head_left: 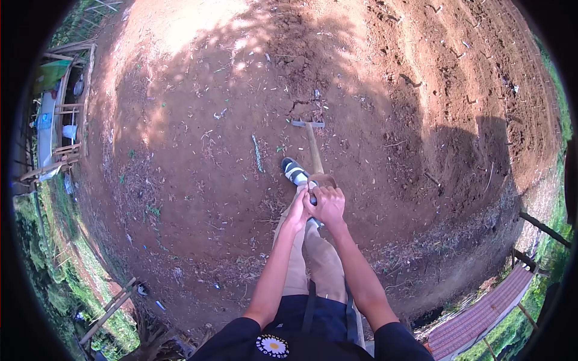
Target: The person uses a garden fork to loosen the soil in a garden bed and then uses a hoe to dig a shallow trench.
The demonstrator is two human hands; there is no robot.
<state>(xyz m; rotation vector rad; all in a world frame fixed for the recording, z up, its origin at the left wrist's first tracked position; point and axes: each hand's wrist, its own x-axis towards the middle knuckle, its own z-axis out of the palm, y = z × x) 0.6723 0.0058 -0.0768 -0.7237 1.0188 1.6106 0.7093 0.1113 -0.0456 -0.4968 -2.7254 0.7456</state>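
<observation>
A hoe with a pale wooden handle stands before me, its narrow metal blade against the soil. At the upper end, my right hand is closed with its knuckles up. Beside it and touching it, my left hand is closed around the same end, its fingers partly hidden. A dark piece shows between the hands, too small to name. Just beyond the right hand is a brown rounded piece that I cannot make out. My striped dark shoe is planted left of the handle.
Bare brown soil spreads around me, with cracked, loosened earth beyond the blade. A twisted cord lies left of the shoe. Tilled rows run at the right. A wooden structure stands left, and a red patterned sheet lies lower right.
</observation>
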